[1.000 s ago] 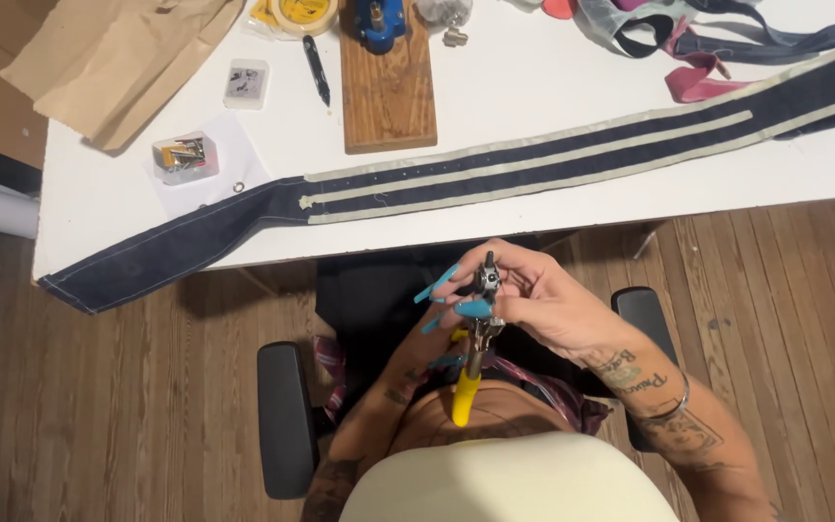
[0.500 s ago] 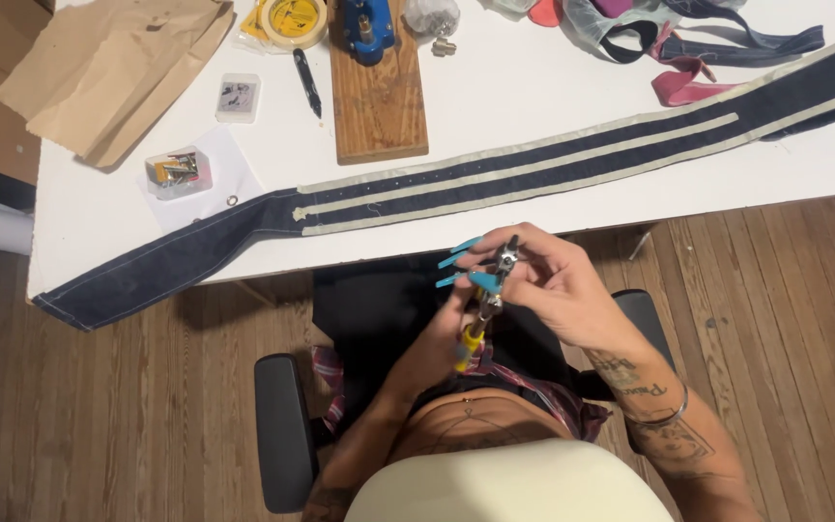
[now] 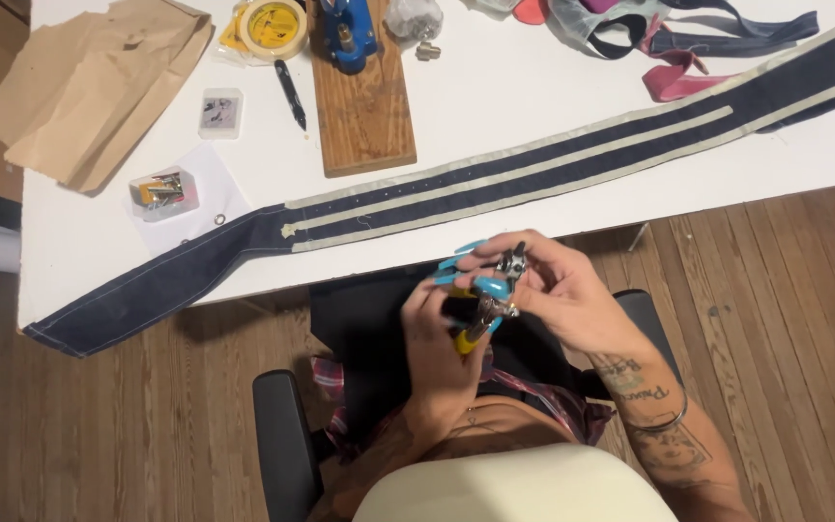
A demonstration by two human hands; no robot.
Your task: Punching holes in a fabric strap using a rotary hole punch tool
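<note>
Yellow-handled punch pliers point(image 3: 483, 311), held over the lap just below the denim strap point(image 3: 495, 188) on the desk point(image 3: 89, 261): left hand point(image 3: 442, 338) clamped on handles, right hand point(image 3: 553, 290) pinching the metal head, steadying it for adjustment.

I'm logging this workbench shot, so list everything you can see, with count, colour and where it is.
Table: one, white, upper frame.
Denim strip: one, dark blue with two pale stripes, along the table's front edge, its left end hanging off.
Wooden board: one, brown, table centre.
Press tool: one, blue, on the board's far end.
Tape roll: one, yellow, left of the board.
Pen: one, black, beside the board.
Brown paper: one, table's left corner.
Small plastic box: one, clear, left.
Fabric scraps: several, pink and blue, top right.
Chair armrests: two, black.
Punch pliers: one, yellow-handled, in both hands.
Left hand: gripping the handles.
Right hand: at the head.
</note>
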